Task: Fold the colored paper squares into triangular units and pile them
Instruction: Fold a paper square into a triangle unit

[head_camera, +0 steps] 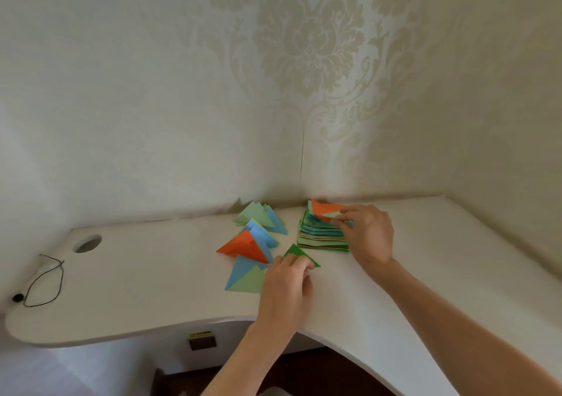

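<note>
Left hand (pixel 284 286) pinches dark green triangle (pixel 299 254); right hand (pixel 366 233), at 2 o'clock, grips orange sheet (pixel 322 208) atop paper stack (pixel 322 237).

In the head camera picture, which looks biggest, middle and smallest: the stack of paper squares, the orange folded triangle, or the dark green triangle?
1. Stack of paper squares, largest.
2. Orange folded triangle.
3. Dark green triangle, smallest, though the left hand covers part of it, so its full size is unsure.

Our right hand (pixel 366 233) rests on the paper stack (pixel 324 231); folded triangles (pixel 254 240) lie left of it, one (pixel 299 254) under our left hand (pixel 287 286).
</note>
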The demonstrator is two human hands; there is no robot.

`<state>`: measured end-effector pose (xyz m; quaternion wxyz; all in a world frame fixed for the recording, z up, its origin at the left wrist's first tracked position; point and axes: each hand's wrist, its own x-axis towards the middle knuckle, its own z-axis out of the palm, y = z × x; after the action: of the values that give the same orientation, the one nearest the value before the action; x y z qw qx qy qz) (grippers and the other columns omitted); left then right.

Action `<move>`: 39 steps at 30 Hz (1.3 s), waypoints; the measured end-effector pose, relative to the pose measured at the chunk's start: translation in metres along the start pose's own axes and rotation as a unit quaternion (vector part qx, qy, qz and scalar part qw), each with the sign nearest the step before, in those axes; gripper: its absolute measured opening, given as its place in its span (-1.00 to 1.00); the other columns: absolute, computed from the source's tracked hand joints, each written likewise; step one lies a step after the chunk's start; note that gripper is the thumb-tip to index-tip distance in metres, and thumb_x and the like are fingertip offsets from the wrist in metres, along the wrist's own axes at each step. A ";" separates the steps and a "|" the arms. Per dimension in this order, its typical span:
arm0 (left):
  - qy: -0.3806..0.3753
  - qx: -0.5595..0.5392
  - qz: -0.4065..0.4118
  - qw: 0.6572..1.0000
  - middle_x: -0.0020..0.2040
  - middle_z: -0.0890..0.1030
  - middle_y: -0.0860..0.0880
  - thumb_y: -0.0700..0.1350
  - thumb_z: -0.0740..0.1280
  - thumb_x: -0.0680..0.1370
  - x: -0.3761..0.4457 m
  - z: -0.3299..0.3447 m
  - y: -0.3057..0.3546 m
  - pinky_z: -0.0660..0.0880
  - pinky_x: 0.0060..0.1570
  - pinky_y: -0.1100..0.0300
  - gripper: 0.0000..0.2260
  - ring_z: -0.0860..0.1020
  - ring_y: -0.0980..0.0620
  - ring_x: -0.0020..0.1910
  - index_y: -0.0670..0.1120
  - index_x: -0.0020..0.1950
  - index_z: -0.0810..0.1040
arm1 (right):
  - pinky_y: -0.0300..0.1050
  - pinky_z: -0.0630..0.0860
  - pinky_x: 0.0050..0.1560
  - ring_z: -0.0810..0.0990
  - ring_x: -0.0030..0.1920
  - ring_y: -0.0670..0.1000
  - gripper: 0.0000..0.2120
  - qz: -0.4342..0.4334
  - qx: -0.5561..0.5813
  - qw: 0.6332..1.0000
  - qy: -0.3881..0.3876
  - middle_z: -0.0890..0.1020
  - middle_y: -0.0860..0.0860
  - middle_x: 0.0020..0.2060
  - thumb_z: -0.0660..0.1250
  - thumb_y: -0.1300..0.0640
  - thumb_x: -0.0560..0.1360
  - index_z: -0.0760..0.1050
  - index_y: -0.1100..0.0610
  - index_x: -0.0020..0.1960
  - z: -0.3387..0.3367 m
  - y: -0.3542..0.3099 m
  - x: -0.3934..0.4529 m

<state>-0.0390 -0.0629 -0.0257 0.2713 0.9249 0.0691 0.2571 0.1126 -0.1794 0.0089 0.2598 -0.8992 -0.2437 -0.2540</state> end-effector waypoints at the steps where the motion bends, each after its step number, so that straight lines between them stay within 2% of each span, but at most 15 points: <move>1: 0.001 -0.007 0.002 1.000 -0.02 0.56 0.04 -0.26 0.29 0.48 0.000 0.001 0.002 0.39 0.00 0.18 -0.80 0.45 0.03 0.02 -0.05 0.05 0.57 | -0.01 0.40 -0.05 0.60 -0.08 0.09 -0.93 -0.020 0.011 0.999 0.027 0.70 -0.05 -0.10 0.53 0.09 0.35 0.70 0.05 -0.17 -0.011 0.005 -0.007; 3: 0.004 -0.023 0.012 1.000 0.01 0.54 0.00 -0.27 0.32 0.47 0.000 0.005 0.009 0.41 0.05 0.17 -0.79 0.46 0.02 0.05 -0.08 0.07 0.56 | -0.05 0.38 -0.09 0.61 -0.13 0.07 -0.91 -0.053 0.013 0.997 0.053 0.70 -0.08 -0.15 0.57 0.11 0.30 0.70 0.01 -0.22 -0.032 0.014 -0.027; 5: 0.006 -0.033 0.027 0.999 0.05 0.52 0.00 -0.27 0.35 0.46 -0.002 0.010 0.018 0.40 0.08 0.20 -0.77 0.46 0.03 0.08 -0.10 0.10 0.54 | -0.08 0.36 -0.09 0.61 -0.13 0.01 -0.90 -0.071 0.003 0.996 0.046 0.69 -0.12 -0.16 0.57 0.08 0.29 0.69 -0.03 -0.22 -0.048 0.022 -0.051; 10: -0.034 -0.058 0.064 0.996 0.09 0.49 0.04 -0.19 0.39 0.47 -0.011 0.025 0.038 0.36 0.10 0.32 -0.76 0.44 0.08 0.11 -0.08 0.12 0.52 | -0.04 0.44 -0.09 0.62 -0.18 -0.06 -0.87 -0.083 -0.005 0.996 -0.010 0.67 -0.18 -0.23 0.60 0.04 0.25 0.68 -0.08 -0.27 -0.064 0.029 -0.107; 15: -0.054 -0.064 0.073 0.994 0.03 0.54 0.09 -0.09 0.39 0.48 -0.019 0.032 0.042 0.31 0.10 0.38 -0.82 0.43 0.11 0.09 -0.04 0.08 0.56 | 0.02 0.47 -0.08 0.63 -0.17 -0.06 -0.96 -0.076 0.010 0.995 -0.067 0.67 -0.19 -0.22 0.52 0.01 0.35 0.67 -0.10 -0.24 -0.067 0.029 -0.130; 18: -0.065 -0.066 0.084 0.992 -0.02 0.56 0.11 -0.05 0.40 0.48 -0.016 0.031 0.039 0.36 0.11 0.29 -0.87 0.44 0.12 0.07 -0.04 -0.01 0.58 | 0.05 0.48 -0.04 0.63 -0.09 -0.03 -0.99 -0.036 0.070 0.993 -0.091 0.67 -0.17 -0.16 0.49 0.03 0.40 0.69 -0.06 -0.17 -0.067 0.032 -0.131; 22: -0.070 -0.067 0.077 0.992 -0.06 0.57 0.11 -0.03 0.42 0.48 -0.009 0.032 0.039 0.38 0.09 0.24 -0.87 0.46 0.10 0.03 -0.04 -0.04 0.60 | -0.04 0.50 0.07 0.61 -0.03 -0.08 -0.85 0.012 0.121 0.986 -0.114 0.67 -0.14 -0.09 0.46 -0.01 0.42 0.68 0.00 -0.04 -0.066 0.035 -0.128; 26: -0.072 -0.066 0.049 0.994 -0.05 0.55 0.13 0.00 0.42 0.47 -0.001 0.036 0.043 0.39 0.09 0.15 -0.87 0.45 0.09 0.02 -0.01 -0.03 0.61 | -0.05 0.52 0.05 0.59 -0.12 -0.16 -0.77 0.077 0.177 0.975 -0.109 0.64 -0.17 -0.12 0.51 0.01 0.37 0.64 -0.02 0.01 -0.063 0.034 -0.124; 34: -0.112 -0.084 0.004 0.990 -0.10 0.49 0.19 0.00 0.46 0.43 0.007 0.040 0.039 0.38 0.09 0.15 -0.87 0.43 0.10 0.02 0.08 -0.04 0.61 | -0.12 0.48 0.09 0.54 -0.14 -0.21 -0.69 0.144 0.167 0.961 -0.169 0.58 -0.23 -0.18 0.52 0.02 0.33 0.58 -0.10 0.04 -0.057 0.035 -0.116; 36: -0.118 -0.105 0.003 0.987 -0.09 0.53 0.17 -0.04 0.46 0.44 0.008 0.039 0.037 0.39 0.08 0.19 -0.88 0.44 0.10 0.03 0.08 -0.05 0.61 | -0.17 0.47 0.09 0.54 -0.13 -0.20 -0.69 0.144 0.165 0.957 -0.192 0.57 -0.24 -0.19 0.52 0.07 0.33 0.58 -0.09 0.05 -0.058 0.037 -0.114; 39: -0.127 -0.117 0.007 0.985 -0.05 0.57 0.13 -0.09 0.44 0.46 0.008 0.035 0.032 0.38 0.09 0.22 -0.89 0.46 0.11 0.05 0.07 -0.04 0.62 | -0.44 0.41 -0.01 0.55 -0.13 -0.21 -0.69 0.131 0.186 0.954 -0.195 0.58 -0.25 -0.18 0.51 0.16 0.33 0.59 -0.10 0.02 -0.061 0.043 -0.114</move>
<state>-0.0143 -0.1045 -0.0301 0.3822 0.9124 -0.0033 0.1462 0.0310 -0.2821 -0.0279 0.4006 -0.8912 -0.2125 0.0128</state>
